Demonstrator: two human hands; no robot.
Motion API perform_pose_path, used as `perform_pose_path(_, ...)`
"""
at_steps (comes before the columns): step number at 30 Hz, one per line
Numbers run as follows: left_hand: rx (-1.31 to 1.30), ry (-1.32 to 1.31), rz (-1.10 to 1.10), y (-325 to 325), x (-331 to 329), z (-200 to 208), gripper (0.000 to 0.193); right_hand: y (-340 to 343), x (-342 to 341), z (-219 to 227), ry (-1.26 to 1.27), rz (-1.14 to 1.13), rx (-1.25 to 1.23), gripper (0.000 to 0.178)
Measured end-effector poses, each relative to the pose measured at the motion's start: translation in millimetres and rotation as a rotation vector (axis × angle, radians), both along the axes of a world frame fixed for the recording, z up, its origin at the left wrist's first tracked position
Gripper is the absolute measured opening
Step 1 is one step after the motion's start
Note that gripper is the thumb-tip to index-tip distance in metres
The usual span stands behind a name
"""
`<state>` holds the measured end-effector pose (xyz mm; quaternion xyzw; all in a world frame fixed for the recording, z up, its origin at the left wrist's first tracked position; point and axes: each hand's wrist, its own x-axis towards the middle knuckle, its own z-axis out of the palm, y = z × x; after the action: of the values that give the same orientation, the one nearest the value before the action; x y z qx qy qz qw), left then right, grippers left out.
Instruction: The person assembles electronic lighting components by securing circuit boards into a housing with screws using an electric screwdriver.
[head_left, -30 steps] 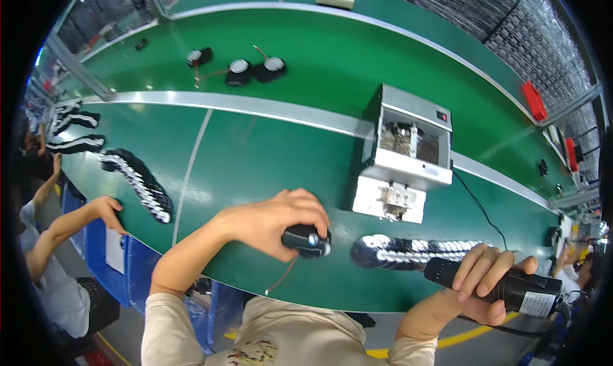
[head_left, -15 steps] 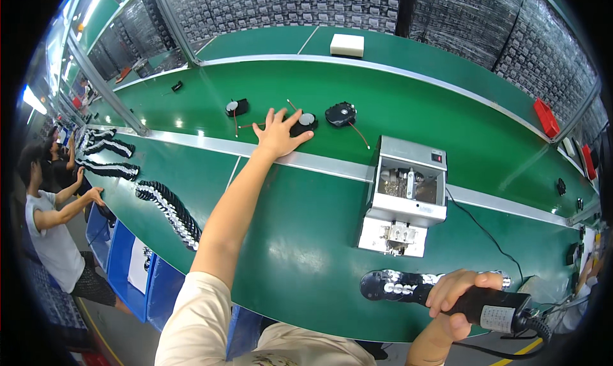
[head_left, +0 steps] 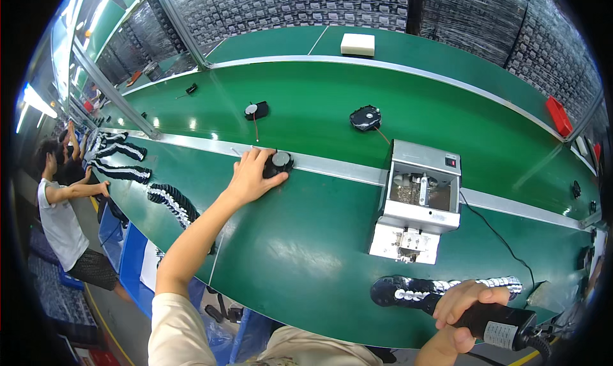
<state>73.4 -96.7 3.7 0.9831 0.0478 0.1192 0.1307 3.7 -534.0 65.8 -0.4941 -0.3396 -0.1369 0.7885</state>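
The right hand (head_left: 461,307) curls closed around a black electric screwdriver (head_left: 495,322), its tip hard to distinguish against dark stacked parts (head_left: 394,290). Farther, the half-curled left hand (head_left: 250,177) grips a disc-topped black module (head_left: 280,163), partly hidden, by the desk's (head_left: 306,238) metal rail (head_left: 338,168).

My left grip (head_left: 251,177) holds a round-faced black part (head_left: 281,161) at the counter's (head_left: 306,238) metal strip (head_left: 335,167); right grip (head_left: 461,307) wraps a black cylindrical tool (head_left: 497,313).

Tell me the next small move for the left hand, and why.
Probably bring the left hand, with the black part, toward the black cylindrical tool: the part sits in its grip by the metal rail, while the right hand holds the tool well apart.
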Motion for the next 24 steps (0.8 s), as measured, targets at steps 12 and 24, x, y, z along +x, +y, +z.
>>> perform_pose_path(12,-0.075,-0.135,-0.098,119,113,15,0.065,-7,6,-9,-0.014,0.028,-0.009,0.056)
perform_pose_path(24,-0.004,-0.034,-0.077,75,110,63,0.061,-5,-1,3,-0.008,0.051,-0.044,0.053)
